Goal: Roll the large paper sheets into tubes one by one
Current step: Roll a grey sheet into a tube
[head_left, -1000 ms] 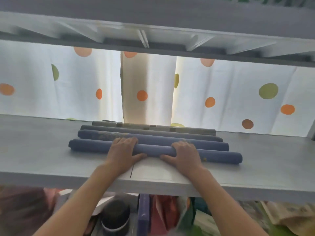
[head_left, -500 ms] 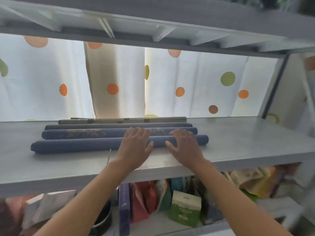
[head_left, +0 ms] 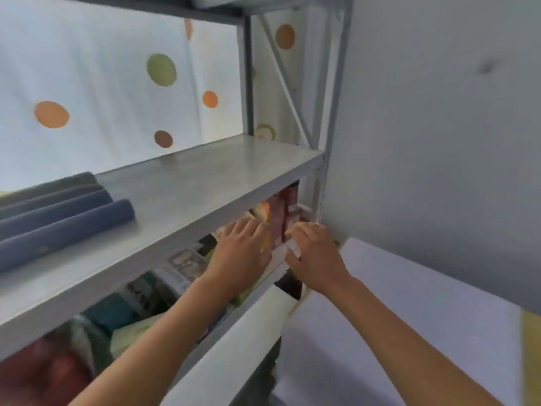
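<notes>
The grey metal shelving unit (head_left: pixel 187 183) carries four rolled paper tubes, blue and dark grey (head_left: pixel 58 221), lying side by side at the left of its upper shelf, well apart from both hands. The next step, I judge, is fetching another sheet, so both hands should clear the shelf edge before turning away (the frame is blurred here). The lower shelf (head_left: pixel 234 317) is crowded with boxes and packets, red cartons (head_left: pixel 281 212) at its right end. The left hand (head_left: pixel 240 253) hovers with fingers relaxed, holding nothing; the right hand (head_left: pixel 313 253) curls near something pale, and I cannot tell whether it grips.
</notes>
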